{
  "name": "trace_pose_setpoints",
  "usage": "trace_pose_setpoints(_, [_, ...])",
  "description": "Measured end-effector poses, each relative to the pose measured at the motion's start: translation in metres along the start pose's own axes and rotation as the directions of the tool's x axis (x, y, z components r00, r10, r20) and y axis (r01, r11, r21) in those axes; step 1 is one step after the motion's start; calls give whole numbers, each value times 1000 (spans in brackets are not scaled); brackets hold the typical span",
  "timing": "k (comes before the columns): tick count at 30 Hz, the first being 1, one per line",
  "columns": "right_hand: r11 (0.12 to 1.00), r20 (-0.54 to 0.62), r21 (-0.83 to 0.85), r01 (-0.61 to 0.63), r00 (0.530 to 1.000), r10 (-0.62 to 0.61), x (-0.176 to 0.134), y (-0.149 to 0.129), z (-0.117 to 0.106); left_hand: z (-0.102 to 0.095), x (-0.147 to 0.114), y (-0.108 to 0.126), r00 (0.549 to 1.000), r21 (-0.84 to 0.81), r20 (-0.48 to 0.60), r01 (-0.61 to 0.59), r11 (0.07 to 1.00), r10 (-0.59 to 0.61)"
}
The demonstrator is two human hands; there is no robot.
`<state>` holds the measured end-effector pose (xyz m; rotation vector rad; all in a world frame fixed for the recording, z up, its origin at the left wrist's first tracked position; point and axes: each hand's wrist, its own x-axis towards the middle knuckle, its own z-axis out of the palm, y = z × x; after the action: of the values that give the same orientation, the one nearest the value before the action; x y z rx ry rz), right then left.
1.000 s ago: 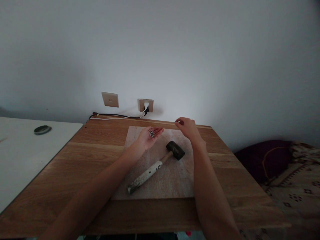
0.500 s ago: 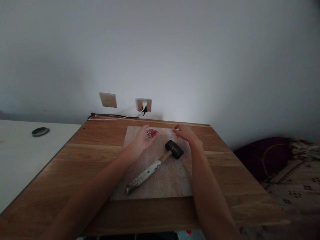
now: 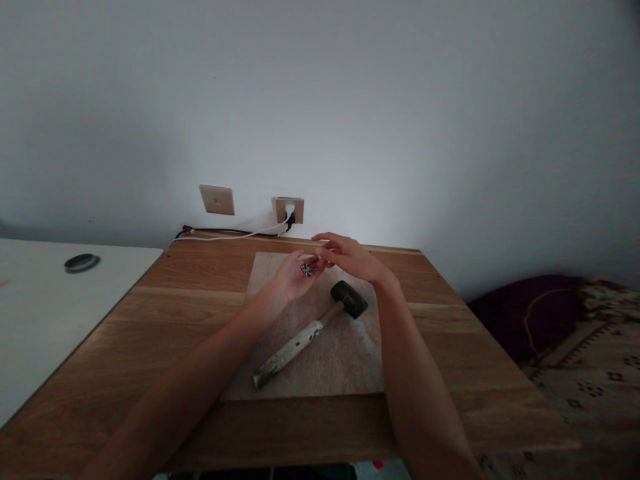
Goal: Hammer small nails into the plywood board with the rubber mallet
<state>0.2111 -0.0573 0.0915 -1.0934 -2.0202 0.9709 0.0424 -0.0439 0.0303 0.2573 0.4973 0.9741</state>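
Note:
My left hand point(image 3: 294, 279) is turned palm up over the board, fingers partly stretched. A few small silvery metal pieces point(image 3: 307, 269) lie in it, shaped like short nails or screws; their exact kind is too small to tell. My right hand point(image 3: 350, 256) is at the left hand's fingertips, its fingers spread and bent, with nothing visible in them. Below both hands a hammer point(image 3: 349, 299) with a dark block head lies slantwise on the pale, rough board point(image 3: 325, 373). White, flaking paint covers the lower part of its handle point(image 3: 295, 347).
The board rests on a wooden table point(image 3: 195, 320) against the wall. Cables point(image 3: 225, 233) run along the back edge to a wall socket point(image 3: 296, 210). At left a round dark lid-like object point(image 3: 82, 262) lies on a white surface point(image 3: 35, 320). Patterned fabric point(image 3: 590, 373) is at right.
My right hand has moved left from above the board's right side to my left hand's fingertips, its fingers now spread. My left hand has shifted slightly right with the metal pieces.

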Motion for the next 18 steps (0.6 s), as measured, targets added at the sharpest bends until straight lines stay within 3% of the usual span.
trace_pose_setpoints(4, [996,-93,-92,4,996,-13,0,5,-4,3,-1,11,999,-27,-31,-38,999,37])
trace_pose_setpoints(8, [997,-134,-73,30,990,-40,0,7,-7,7,-7,18,990,-82,-35,-141,987,138])
trace_pose_setpoints(14, [996,-162,-78,31,986,-43,0,6,-6,9,-11,9,996,-19,-93,17,1000,-18])
trace_pose_setpoints(18, [996,-166,-88,34,985,-49,-1,3,-7,9,-10,11,992,-51,-110,-75,996,70])
